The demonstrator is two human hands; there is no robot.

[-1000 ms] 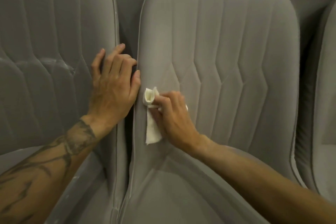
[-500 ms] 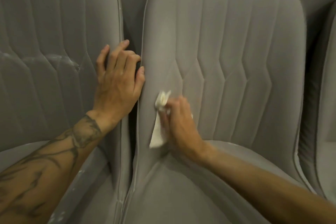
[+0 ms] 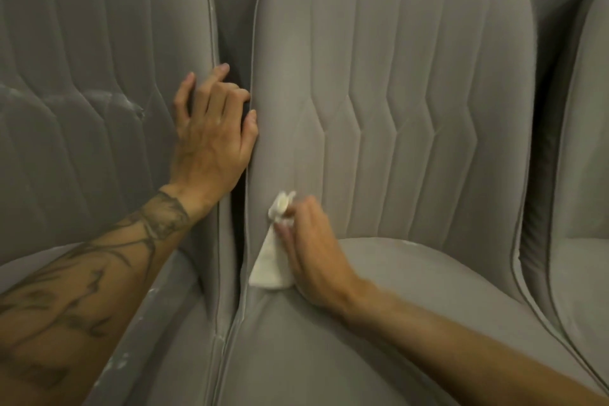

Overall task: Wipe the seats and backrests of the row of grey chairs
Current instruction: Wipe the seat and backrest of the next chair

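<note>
Gripping white cloth (image 3: 273, 257) in right hand (image 3: 316, 250), low on middle chair (image 3: 412, 76). Resting loose, empty left hand (image 3: 211, 142) on left chair (image 3: 99, 76) edge.

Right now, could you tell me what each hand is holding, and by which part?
The right hand grips the white cloth by its bunched upper end; the left hand holds nothing.

Three chairs stand side by side: the left chair (image 3: 82, 76), the middle chair (image 3: 412, 92) across a narrow gap, and the right chair (image 3: 586, 142) beyond. The left hand (image 3: 211, 138) rests over that gap, touching both backrest edges. The right hand (image 3: 313, 254) holds a cloth (image 3: 272, 260) low on the middle backrest, near its left edge, just above the seat.
</note>
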